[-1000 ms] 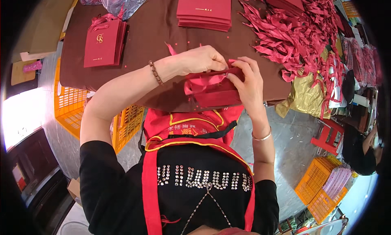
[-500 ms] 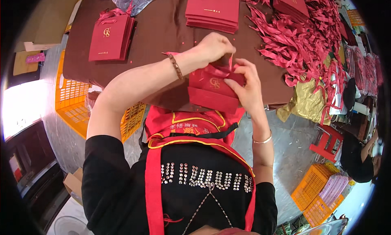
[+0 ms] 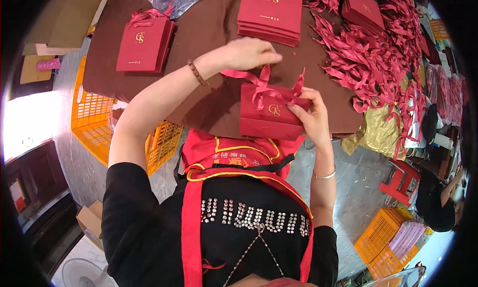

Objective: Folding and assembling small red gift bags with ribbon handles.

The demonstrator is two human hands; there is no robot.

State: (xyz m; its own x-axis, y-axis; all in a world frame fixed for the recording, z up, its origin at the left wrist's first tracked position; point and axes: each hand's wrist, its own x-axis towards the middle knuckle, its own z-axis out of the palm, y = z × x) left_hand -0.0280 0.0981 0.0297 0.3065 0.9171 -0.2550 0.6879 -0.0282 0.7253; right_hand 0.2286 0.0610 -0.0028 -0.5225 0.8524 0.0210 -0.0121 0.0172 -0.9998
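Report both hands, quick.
Left hand: fingers curled, near the ribbon; whether it grips anything can't be told.
Right hand: closed, holding the bag by its right side.

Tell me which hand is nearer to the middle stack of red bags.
Left. The left hand is just on the near side of the stack; the right hand is farther back toward the body, gripping a small red bag.

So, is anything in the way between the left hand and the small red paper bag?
Only the red fabric ribbon on the small red paper bag, sticking up toward the left hand. Nothing else visible stands between them. The right hand holds the bag's right side.
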